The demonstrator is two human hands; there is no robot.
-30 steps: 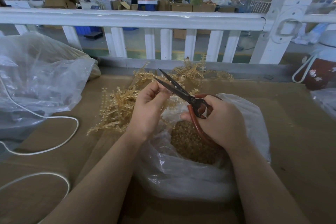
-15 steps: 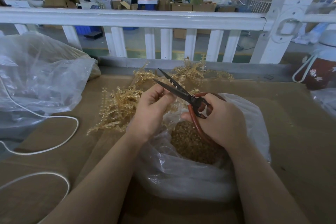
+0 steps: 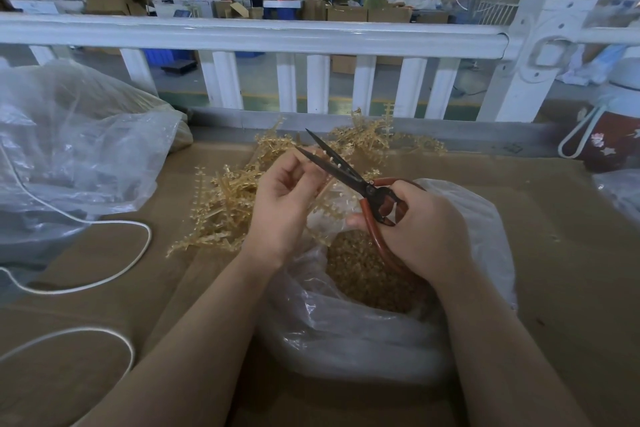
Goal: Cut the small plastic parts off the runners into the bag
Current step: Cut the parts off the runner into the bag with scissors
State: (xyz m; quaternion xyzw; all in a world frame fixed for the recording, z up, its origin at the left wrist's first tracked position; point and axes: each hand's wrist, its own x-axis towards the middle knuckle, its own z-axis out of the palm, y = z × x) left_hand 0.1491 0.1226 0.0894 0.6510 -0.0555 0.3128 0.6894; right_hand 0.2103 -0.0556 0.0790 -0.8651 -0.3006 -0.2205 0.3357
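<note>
The left hand point(image 3: 282, 204) pinches a runner point(image 3: 325, 184) between curled fingers, holding it between the open blades of the scissors point(image 3: 349, 173). The right hand point(image 3: 422, 232) grips the red scissor handles, fingers wrapped round them. Both hands hover over the open bag point(image 3: 346, 333), which sits near the middle of the worktop point(image 3: 571, 253) and holds cut parts point(image 3: 360, 270). A pile of runners point(image 3: 228, 204) lies behind the bag toward the worktop's far edge, under the white railing point(image 3: 242, 35)
</note>
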